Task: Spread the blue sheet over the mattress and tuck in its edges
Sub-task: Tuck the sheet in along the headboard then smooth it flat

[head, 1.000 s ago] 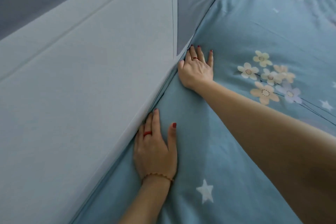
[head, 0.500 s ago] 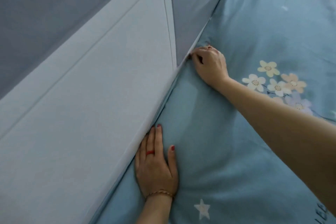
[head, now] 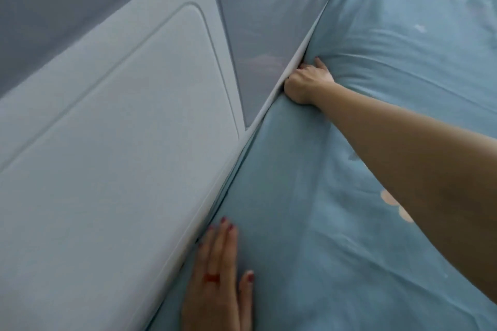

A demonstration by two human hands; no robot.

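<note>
1. The light blue cotton sheet with pale flower and star prints lies spread over the mattress and fills the right half of the view, from the near edge to the far right corner.
2. Its left edge runs down into the narrow gap between the mattress and the pale grey padded headboard panel; the mattress itself is covered and cannot be seen.
3. Creases fan out across the sheet from the far end of that gap, and softer folds lie along the near part of the edge.
4. The right hand is at the far end of the gap, its fingers curled and pushed down with the sheet edge against the headboard, thumb resting on the fabric.
5. The left hand, wearing a red ring, lies flat with straight fingers on the sheet at the near edge, just beside the gap.
6. Darker grey inset panels sit on the headboard, far and left of the right hand.
</note>
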